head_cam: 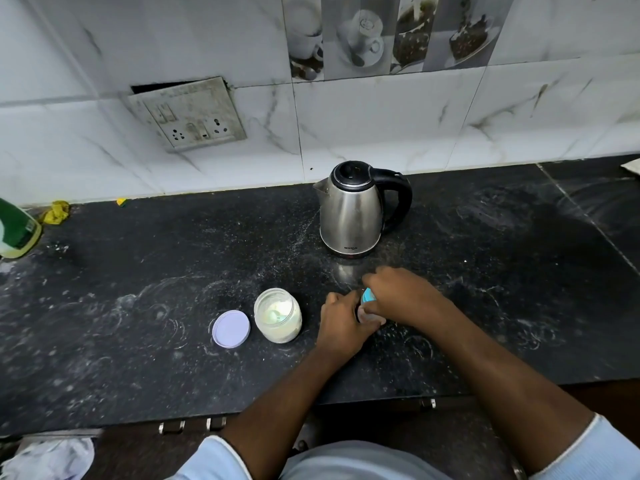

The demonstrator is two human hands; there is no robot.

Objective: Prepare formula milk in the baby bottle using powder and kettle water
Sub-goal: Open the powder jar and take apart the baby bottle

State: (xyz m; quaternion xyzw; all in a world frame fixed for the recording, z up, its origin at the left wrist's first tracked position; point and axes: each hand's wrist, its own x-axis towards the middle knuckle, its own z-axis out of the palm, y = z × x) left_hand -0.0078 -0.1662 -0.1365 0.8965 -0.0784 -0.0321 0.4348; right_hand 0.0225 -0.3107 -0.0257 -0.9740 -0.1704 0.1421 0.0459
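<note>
Pale blue sleeves at bottom edge. Left hand [341,322] wrapped round baby bottle [370,315] body on the black counter [138,306]; right hand [401,296] clamped over teal cap [368,295]. Probably cap twisting, direction unclear. Powder jar [278,315] open, lid [231,329] beside. Kettle [356,209] behind, shut. Next: steady bottle, firm twist.

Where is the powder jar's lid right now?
The lid lies flat on the dark counter, just left of the open powder jar, well clear of both hands.
</note>
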